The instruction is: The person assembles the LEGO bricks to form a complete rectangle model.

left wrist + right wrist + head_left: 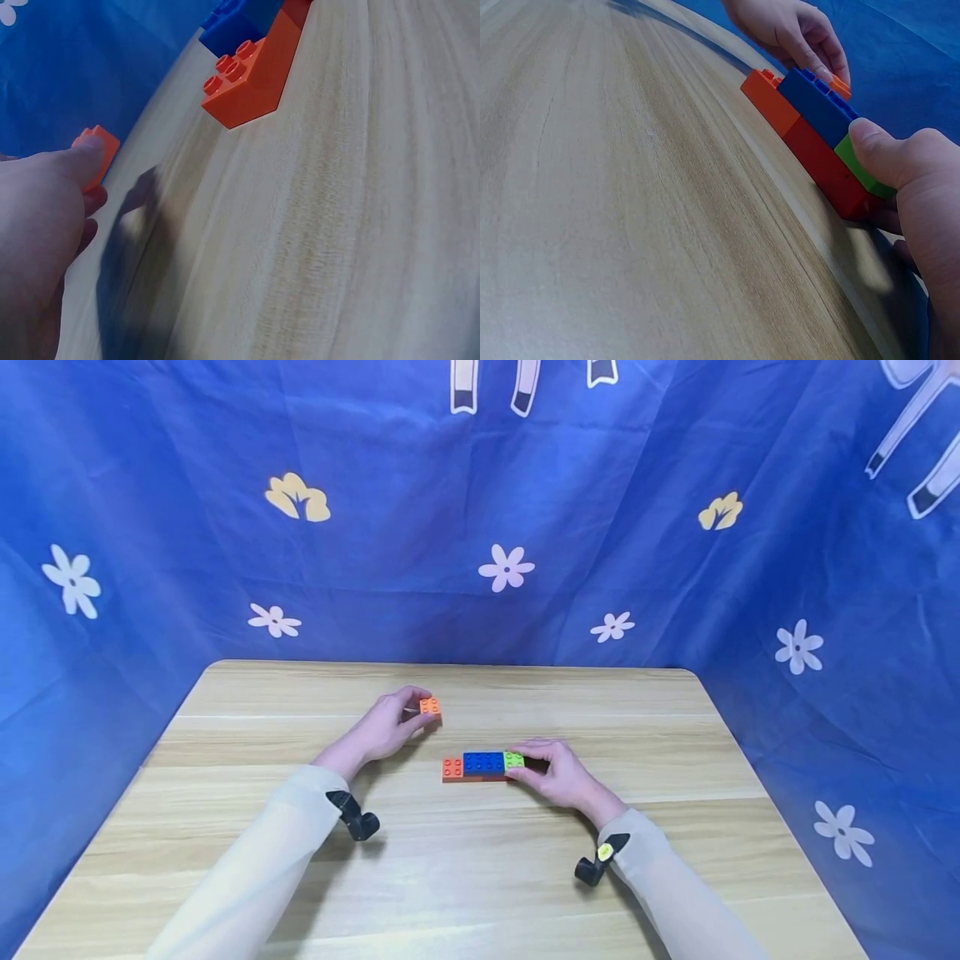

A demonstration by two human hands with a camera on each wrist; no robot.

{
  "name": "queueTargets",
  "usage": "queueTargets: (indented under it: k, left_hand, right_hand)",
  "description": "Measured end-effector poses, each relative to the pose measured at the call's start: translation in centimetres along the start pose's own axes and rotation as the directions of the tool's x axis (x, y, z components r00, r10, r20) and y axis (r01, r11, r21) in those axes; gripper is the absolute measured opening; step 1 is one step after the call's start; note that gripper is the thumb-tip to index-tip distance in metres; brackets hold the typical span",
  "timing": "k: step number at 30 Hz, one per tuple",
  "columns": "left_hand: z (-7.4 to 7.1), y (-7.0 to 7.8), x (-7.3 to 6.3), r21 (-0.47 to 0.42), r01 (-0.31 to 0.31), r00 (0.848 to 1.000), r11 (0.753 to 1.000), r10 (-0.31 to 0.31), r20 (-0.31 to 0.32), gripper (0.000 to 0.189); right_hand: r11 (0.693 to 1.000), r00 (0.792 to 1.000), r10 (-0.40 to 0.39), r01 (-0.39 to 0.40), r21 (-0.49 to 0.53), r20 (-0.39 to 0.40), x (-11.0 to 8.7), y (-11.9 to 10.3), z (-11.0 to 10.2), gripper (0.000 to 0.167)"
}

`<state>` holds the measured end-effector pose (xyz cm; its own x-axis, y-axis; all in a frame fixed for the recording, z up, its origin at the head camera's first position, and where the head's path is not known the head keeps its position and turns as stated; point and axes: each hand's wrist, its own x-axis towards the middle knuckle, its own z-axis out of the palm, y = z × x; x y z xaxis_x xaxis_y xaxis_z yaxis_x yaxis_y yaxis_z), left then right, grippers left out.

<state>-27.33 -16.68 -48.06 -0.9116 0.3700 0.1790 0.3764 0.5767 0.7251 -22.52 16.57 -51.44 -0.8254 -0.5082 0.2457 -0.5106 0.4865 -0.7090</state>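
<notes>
My left hand (384,727) pinches a small orange brick (431,707) between thumb and fingers, towards the back of the table. In the left wrist view the thumb covers part of this brick. Nearer the middle lies a row of joined bricks. Its lower layer has an orange-red brick (452,768) at the left end and a red brick (821,169) beside it. On top sit a long blue brick (483,763) and, at the right end, a green brick (513,761). With thumb and fingers, my right hand (561,774) pinches the green brick. Some of its fingertips are hidden.
The bricks and hands are over a light wood-grain table (450,877). A blue curtain (390,577) with printed flowers hangs behind the table and along both sides. Each wrist wears a small black camera, such as the left camera (356,818).
</notes>
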Motion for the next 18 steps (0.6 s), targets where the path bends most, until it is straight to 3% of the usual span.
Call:
queueTargets:
  k: [9, 18]
  left_hand:
    - [-0.4, 0.7, -0.5, 0.01, -0.067, 0.998, 0.998, 0.067, 0.02, 0.046]
    - [-0.5, 2.6, -1.7, -0.005, -0.077, 0.996, 0.997, 0.077, 0.049, 0.043]
  right_hand:
    - [1.0, 1.0, -0.006, 0.006, -0.001, 0.01, 0.0, 0.1, -0.1, 0.045]
    - [1.0, 1.0, -0.022, 0.022, -0.018, -0.005, -0.1, 0.1, 0.0, 0.046]
